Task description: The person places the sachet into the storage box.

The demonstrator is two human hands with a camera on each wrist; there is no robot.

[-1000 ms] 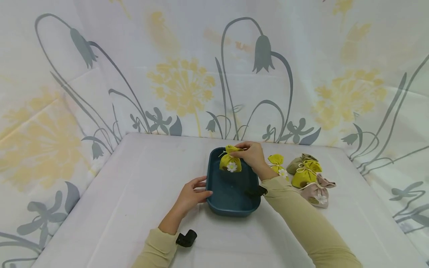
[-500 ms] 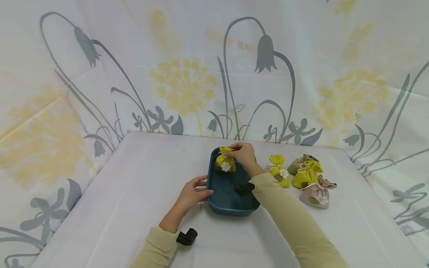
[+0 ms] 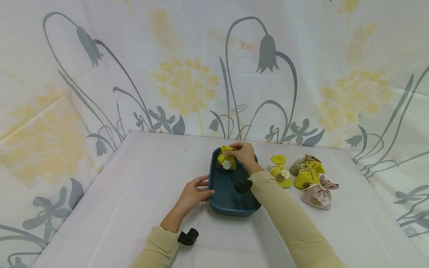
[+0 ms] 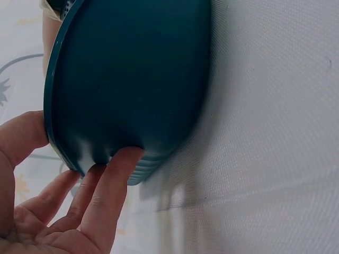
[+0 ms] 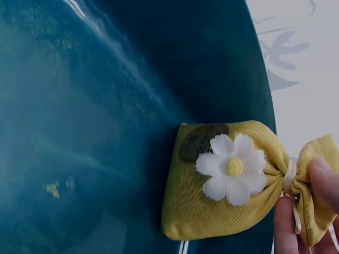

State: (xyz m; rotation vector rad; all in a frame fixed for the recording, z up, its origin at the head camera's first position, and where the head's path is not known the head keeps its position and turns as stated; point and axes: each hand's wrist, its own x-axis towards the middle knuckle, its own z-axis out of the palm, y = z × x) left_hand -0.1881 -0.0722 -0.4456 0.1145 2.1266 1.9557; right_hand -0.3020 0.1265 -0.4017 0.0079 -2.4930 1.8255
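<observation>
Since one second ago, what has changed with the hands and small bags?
The right hand has carried the yellow cloth pouch it pinches leftward, toward the far left corner of the dark blue rectangular tub. The left hand still holds the tub's left edge; the four other yellow, brownish and pinkish cloth pouches lie unmoved.

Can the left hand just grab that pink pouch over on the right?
Probably not as things stand: the left hand is holding the left rim of the dark teal tub, and both the tub and the right sleeve lie between it and the pink drawstring pouch.
</observation>
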